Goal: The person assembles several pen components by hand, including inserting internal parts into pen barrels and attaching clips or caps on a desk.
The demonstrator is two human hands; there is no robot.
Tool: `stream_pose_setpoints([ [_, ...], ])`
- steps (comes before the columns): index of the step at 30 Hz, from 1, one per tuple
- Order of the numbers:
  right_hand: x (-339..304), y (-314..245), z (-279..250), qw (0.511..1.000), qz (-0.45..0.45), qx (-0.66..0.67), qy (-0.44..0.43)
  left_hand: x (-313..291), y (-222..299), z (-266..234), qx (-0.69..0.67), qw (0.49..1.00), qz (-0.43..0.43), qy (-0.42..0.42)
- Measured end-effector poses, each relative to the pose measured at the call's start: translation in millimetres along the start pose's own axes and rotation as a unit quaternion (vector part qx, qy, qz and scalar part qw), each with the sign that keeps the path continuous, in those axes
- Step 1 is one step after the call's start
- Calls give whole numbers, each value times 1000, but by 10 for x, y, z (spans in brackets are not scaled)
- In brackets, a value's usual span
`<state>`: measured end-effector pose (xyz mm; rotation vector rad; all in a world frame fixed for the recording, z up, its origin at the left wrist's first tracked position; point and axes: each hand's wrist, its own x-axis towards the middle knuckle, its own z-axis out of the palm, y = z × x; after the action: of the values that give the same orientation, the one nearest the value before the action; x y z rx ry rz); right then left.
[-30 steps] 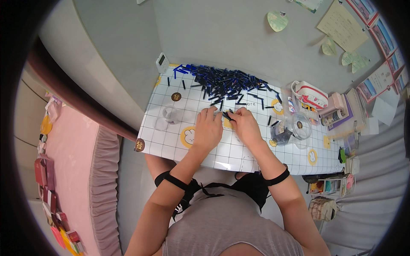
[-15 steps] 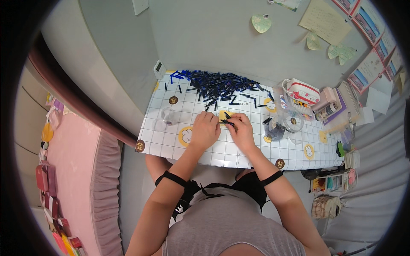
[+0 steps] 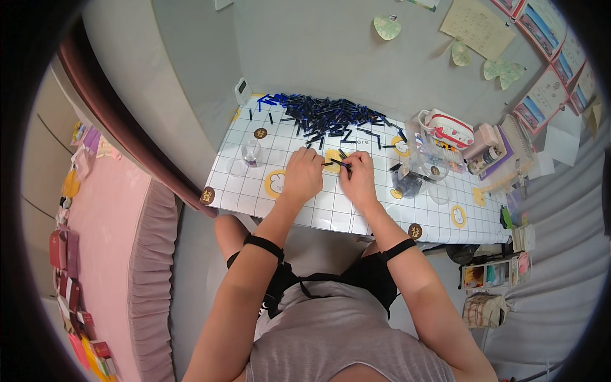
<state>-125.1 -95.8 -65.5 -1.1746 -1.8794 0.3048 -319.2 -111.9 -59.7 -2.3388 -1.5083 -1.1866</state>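
A big heap of small dark blue-black tubes (image 3: 331, 118), like ink cartridges, lies along the far side of the white gridded table (image 3: 254, 204). Near the middle of the table, my left hand (image 3: 303, 175) is closed in a pinch on the end of a thin dark tube (image 3: 327, 164). Just to its right, my right hand (image 3: 358, 181) is closed on one or more similar dark tubes (image 3: 339, 163). The fingertips of both hands nearly meet over a yellow printed patch (image 3: 333, 156). How many tubes the right fingers hold is hard to make out.
A clear cup (image 3: 252, 155) stands left of my hands. To the right are a clear container of dark pieces (image 3: 407, 183), a clear plastic jar (image 3: 439, 167), a red-and-white pouch (image 3: 449, 128) and notebooks (image 3: 515, 143). A small white device (image 3: 242, 91) stands at the far left corner.
The whole view has shifted slightly, so the table sits higher in the picture. Both hands remain close together, and the dark tubes between them have changed angle a little.
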Motion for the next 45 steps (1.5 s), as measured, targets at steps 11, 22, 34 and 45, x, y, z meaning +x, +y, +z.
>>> stream_pose_setpoints([
  [11, -19, -113, -45, 996, -18, -82, 17, -18, 10, 35, 19, 999, -40, 16],
  [22, -5, -103, -77, 994, -54, -98, 1, 24, 25, 31, 2, 999, -43, -11],
  [34, 14, -109, -69, 997, -66, -38, 22, 13, 34, 29, -12, 998, -57, -24],
  [45, 12, -82, -148, 978, 131, 126, 99, 15, 76, -19, -18, 998, -54, -16],
])
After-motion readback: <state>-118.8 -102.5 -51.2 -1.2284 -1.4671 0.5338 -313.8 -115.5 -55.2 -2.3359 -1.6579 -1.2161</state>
